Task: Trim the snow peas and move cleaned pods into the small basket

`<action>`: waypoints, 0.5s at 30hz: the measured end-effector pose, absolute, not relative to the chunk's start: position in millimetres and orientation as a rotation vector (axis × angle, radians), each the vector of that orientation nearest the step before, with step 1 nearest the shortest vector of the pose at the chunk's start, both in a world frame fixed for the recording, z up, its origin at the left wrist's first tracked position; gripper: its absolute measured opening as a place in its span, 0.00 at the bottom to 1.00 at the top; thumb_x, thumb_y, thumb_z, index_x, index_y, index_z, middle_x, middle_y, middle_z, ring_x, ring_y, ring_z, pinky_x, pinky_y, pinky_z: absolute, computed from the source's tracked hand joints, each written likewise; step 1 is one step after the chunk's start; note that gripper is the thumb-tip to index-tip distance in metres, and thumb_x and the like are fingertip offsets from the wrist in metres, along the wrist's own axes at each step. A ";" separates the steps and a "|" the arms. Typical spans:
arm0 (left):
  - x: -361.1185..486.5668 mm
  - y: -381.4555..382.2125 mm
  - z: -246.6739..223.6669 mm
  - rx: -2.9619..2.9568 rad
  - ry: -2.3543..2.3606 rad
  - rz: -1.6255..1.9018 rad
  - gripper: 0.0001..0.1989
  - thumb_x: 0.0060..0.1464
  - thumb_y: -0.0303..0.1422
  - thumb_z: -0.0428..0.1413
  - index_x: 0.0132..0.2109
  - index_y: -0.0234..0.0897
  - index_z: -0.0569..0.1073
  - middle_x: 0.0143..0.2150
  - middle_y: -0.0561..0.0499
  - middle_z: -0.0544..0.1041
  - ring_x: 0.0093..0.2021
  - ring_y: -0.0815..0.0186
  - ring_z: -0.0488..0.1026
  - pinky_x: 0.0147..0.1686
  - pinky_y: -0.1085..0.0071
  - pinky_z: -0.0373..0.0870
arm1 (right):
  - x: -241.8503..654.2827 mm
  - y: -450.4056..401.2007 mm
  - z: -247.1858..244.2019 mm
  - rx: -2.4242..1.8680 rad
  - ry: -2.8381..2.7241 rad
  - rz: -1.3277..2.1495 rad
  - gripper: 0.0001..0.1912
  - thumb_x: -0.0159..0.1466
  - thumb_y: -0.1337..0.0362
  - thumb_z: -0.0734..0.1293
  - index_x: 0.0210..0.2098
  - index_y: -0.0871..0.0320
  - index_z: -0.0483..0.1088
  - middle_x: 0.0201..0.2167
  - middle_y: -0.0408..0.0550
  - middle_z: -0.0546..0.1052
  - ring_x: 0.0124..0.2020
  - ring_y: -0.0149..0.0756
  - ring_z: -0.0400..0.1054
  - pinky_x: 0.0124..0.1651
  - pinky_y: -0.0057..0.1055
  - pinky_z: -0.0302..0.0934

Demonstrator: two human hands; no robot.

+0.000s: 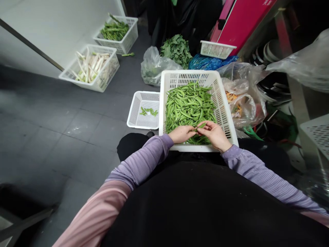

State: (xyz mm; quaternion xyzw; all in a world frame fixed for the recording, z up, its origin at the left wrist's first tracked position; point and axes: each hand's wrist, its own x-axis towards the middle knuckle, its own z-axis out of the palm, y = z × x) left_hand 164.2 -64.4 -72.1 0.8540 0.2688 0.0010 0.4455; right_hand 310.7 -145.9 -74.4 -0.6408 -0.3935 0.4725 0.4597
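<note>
A grey tiled floor (77,116) is seen beneath everything; at the upper right it is bordered by a bright pink panel (244,24); a large white basket (162,103) is set close in front of the person, and much of it is filled by a heap of green pods (190,103); to the left, white-stemmed vegetables (91,67) are held in one slatted basket (99,85), with green stalks (115,30) held in another basket (133,32) just behind; a shallow white tray (130,113) is placed beside the large basket, and a few green pieces (149,111) are scattered in it; beyond, leafy greens (177,49) are piled next to a clear plastic bag (153,65); the left hand (182,133) and right hand (216,135) are brought together over the near part of the heap; a single pod (202,126) is held there, its left end pinched by the left fingertips, its body clamped between the right thumb and fingers.
</note>
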 end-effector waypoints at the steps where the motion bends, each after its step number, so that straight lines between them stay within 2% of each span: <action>1: 164.9 -64.8 -71.1 2.114 0.668 -0.052 0.14 0.57 0.29 0.44 0.41 0.31 0.73 0.33 0.49 0.75 0.34 0.70 0.70 0.38 0.76 0.65 | 310.4 -145.1 -73.1 -1.629 -1.058 1.086 0.13 0.49 0.57 0.69 0.31 0.58 0.67 0.22 0.42 0.70 0.24 0.32 0.65 0.31 0.31 0.62; 3: 164.3 -65.3 -69.1 2.167 0.682 -0.117 0.15 0.57 0.29 0.43 0.36 0.32 0.74 0.29 0.50 0.74 0.30 0.70 0.69 0.34 0.76 0.64 | 311.3 -143.3 -68.3 -1.736 -1.332 0.843 0.10 0.52 0.60 0.66 0.33 0.58 0.68 0.28 0.47 0.73 0.29 0.35 0.66 0.34 0.35 0.62; 5: 162.3 -65.6 -67.4 2.298 0.701 -0.122 0.14 0.55 0.31 0.45 0.33 0.32 0.75 0.29 0.49 0.75 0.30 0.68 0.69 0.33 0.75 0.63 | 312.8 -141.0 -62.1 -1.762 -1.734 0.612 0.11 0.54 0.64 0.65 0.37 0.59 0.69 0.35 0.52 0.74 0.36 0.40 0.66 0.41 0.39 0.60; 8: 159.7 -66.0 -64.9 2.441 0.717 -0.094 0.14 0.55 0.32 0.46 0.31 0.32 0.75 0.31 0.47 0.76 0.31 0.66 0.70 0.33 0.73 0.63 | 313.2 -135.9 -56.5 -1.718 -2.197 0.585 0.09 0.55 0.67 0.64 0.36 0.60 0.71 0.33 0.54 0.75 0.39 0.43 0.66 0.44 0.40 0.57; 11: 158.5 -64.1 -60.3 2.389 0.735 0.027 0.15 0.57 0.32 0.44 0.34 0.32 0.75 0.31 0.49 0.76 0.31 0.68 0.69 0.33 0.75 0.63 | 311.3 -130.2 -61.2 -1.765 -1.972 0.838 0.07 0.57 0.63 0.63 0.30 0.58 0.71 0.26 0.49 0.75 0.31 0.38 0.67 0.38 0.35 0.59; 13: 157.8 -61.7 -57.2 2.309 0.739 0.097 0.17 0.58 0.31 0.42 0.37 0.31 0.75 0.31 0.50 0.76 0.31 0.70 0.70 0.33 0.77 0.64 | 312.7 -126.7 -69.8 -1.696 -1.572 1.056 0.09 0.56 0.58 0.64 0.29 0.58 0.70 0.25 0.46 0.74 0.29 0.35 0.67 0.36 0.32 0.61; 15: 156.5 -60.2 -57.0 2.301 0.695 0.012 0.16 0.58 0.30 0.42 0.38 0.32 0.75 0.33 0.50 0.76 0.33 0.70 0.70 0.35 0.77 0.65 | 319.6 -123.6 -81.0 -1.596 -1.127 1.150 0.12 0.54 0.54 0.65 0.29 0.57 0.68 0.24 0.44 0.73 0.27 0.33 0.68 0.35 0.32 0.62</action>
